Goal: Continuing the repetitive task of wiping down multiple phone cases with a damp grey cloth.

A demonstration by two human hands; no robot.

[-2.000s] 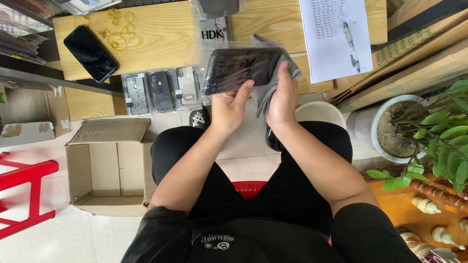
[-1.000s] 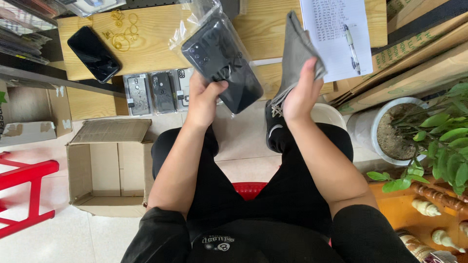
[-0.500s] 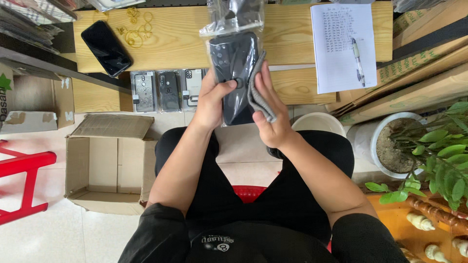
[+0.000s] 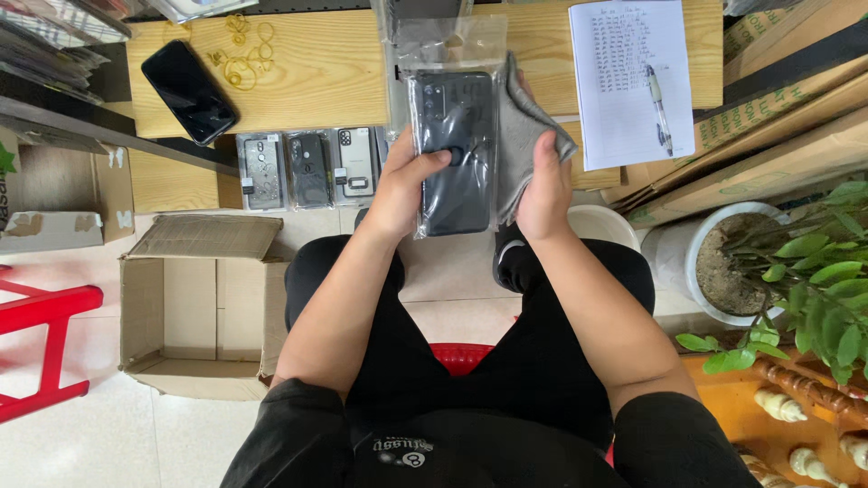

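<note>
My left hand grips a dark phone case in a clear plastic sleeve, held upright in front of me with the thumb pressed on its face. My right hand holds a grey cloth against the sleeve's right edge. Both hands are raised above my lap, just in front of the wooden bench.
A black phone and yellow rubber bands lie on the bench, with a written sheet and pen at the right. Three packaged cases stand below. An open cardboard box, red stool and potted plant surround me.
The sleeved case has turned from flat and tilted to upright in my left hand. My right hand brought the grey cloth from off to the right up against the sleeve.
</note>
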